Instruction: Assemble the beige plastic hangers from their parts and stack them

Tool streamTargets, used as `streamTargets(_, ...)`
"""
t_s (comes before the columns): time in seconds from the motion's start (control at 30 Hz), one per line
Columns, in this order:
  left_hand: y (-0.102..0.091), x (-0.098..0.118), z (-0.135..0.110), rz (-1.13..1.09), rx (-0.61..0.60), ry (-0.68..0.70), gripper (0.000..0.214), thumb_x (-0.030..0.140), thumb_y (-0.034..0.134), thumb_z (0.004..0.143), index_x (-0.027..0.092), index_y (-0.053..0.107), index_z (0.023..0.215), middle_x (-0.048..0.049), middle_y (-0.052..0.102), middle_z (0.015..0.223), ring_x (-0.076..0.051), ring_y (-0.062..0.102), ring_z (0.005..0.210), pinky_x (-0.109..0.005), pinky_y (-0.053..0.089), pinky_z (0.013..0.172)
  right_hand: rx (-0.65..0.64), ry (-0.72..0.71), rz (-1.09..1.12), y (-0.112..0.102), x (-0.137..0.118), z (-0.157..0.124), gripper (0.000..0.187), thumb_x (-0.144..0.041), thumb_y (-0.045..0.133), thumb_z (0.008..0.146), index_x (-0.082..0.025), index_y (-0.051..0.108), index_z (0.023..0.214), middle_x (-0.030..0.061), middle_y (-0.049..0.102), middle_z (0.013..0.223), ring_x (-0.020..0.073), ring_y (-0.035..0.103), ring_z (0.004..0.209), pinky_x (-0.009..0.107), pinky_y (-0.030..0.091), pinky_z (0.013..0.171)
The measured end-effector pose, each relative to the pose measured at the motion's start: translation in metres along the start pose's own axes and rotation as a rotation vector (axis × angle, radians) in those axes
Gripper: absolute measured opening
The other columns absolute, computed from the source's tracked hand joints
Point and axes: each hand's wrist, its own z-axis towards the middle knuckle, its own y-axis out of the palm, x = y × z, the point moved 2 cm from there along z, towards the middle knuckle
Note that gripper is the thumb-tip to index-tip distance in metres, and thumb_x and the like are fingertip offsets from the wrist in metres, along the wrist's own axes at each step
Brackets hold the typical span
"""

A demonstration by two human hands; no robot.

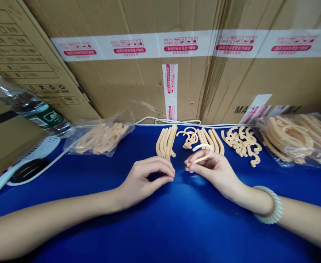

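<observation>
My right hand (214,168) pinches a beige hanger hook (206,156) between thumb and fingers, its curve pointing up and to the left. My left hand (149,175) is closed, with thumb and fingertips together; whatever they hold, if anything, is hidden. Just behind it lies a row of beige curved hanger arms (164,140), the nearest partly covered by the fingers. Beyond my right hand are more curved arms (214,139). Between the two rows sits a small pile of hooks (190,137). To the right are several small S-shaped beige pieces (241,140).
Clear bags of beige parts lie at left (101,138) and right (297,138) on the blue table (160,233). At far left are a water bottle (46,115), a pale hairbrush (41,149) and a black oval object (29,170). Cardboard boxes (138,84) and a white cable (174,121) line the back.
</observation>
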Motion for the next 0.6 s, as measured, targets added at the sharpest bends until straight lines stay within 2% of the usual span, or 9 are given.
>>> streamTargets(0.13,0.001,-0.001,0.002,-0.044,-0.024,-0.007,0.016,0.005,0.064,0.090,0.017,0.069,0.081,-0.0051,0.072,0.090,-0.014,0.070,0.084,-0.027,0.058,0.080,-0.005,0.014,0.034,0.000,0.001,-0.001,0.020,-0.032,0.087,0.076,-0.020,0.072,0.081,0.0044,0.074,0.088,0.0143,0.071,0.073,0.031,0.062,0.075)
streamTargets(0.33,0.003,-0.005,0.000,-0.096,-0.082,-0.059,0.009,0.011,0.061,0.094,0.017,0.067,0.091,-0.0071,0.072,0.090,-0.017,0.069,0.085,-0.031,0.056,0.081,-0.005,0.012,0.033,0.002,-0.001,-0.001,0.022,-0.034,0.087,0.075,-0.019,0.072,0.080,0.0040,0.073,0.083,0.0150,0.072,0.073,0.030,0.062,0.073)
streamTargets(0.47,0.005,-0.010,-0.003,-0.111,-0.112,-0.079,0.007,0.011,0.061,0.094,0.016,0.064,0.090,-0.0051,0.068,0.086,-0.015,0.066,0.082,-0.028,0.055,0.076,-0.015,0.019,0.046,0.002,-0.001,-0.001,0.023,-0.033,0.088,0.074,-0.018,0.072,0.080,0.0033,0.072,0.082,0.0150,0.072,0.072,0.030,0.061,0.073)
streamTargets(0.53,0.007,-0.013,-0.003,-0.188,-0.079,-0.080,0.010,0.010,0.065,0.091,0.018,0.060,0.092,-0.0032,0.063,0.091,-0.013,0.066,0.081,-0.027,0.056,0.075,-0.026,0.015,0.067,0.003,-0.001,-0.001,0.021,-0.031,0.087,0.075,-0.018,0.072,0.081,0.0026,0.072,0.081,0.0143,0.072,0.072,0.029,0.061,0.073)
streamTargets(0.6,0.009,-0.016,-0.002,-0.345,-0.005,-0.105,0.024,0.009,0.071,0.086,0.021,0.055,0.098,-0.0010,0.058,0.100,-0.012,0.067,0.080,-0.028,0.059,0.076,-0.039,0.010,0.069,0.004,-0.002,-0.001,0.019,-0.029,0.087,0.076,-0.018,0.072,0.081,0.0023,0.072,0.080,0.0137,0.071,0.071,0.028,0.060,0.072)
